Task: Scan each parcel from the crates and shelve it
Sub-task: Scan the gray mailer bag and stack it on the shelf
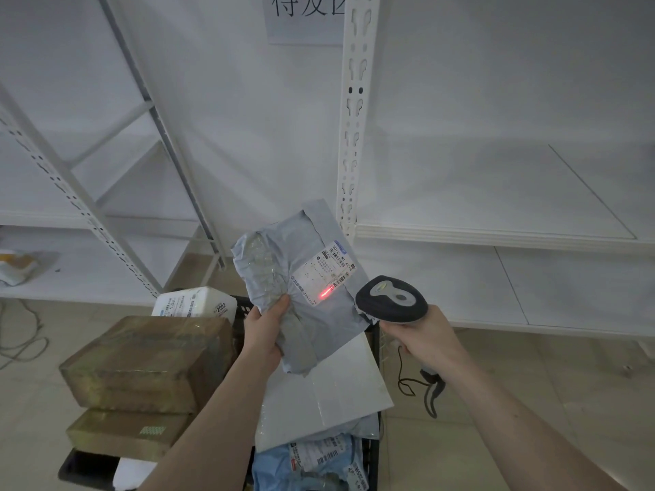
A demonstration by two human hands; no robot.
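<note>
Near the frame's centre, the left hand grips a crumpled grey plastic mailer parcel by its lower-left edge. The right hand clasps a dark handheld barcode scanner, its red beam on the parcel's white label. It looks soft, light and slippery, so the taped seam seems the best hold.

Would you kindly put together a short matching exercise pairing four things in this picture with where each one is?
Things:
1. grey poly mailer
2. barcode scanner
3. brown taped carton
4. light blue bag

Places:
A. lowest in the crate, under the white flat parcel
B. gripped in the right hand
C. held up in the left hand, red scan line on its label
D. top of the stack to the left of the left forearm

Pairs: 1-C, 2-B, 3-D, 4-A
</note>
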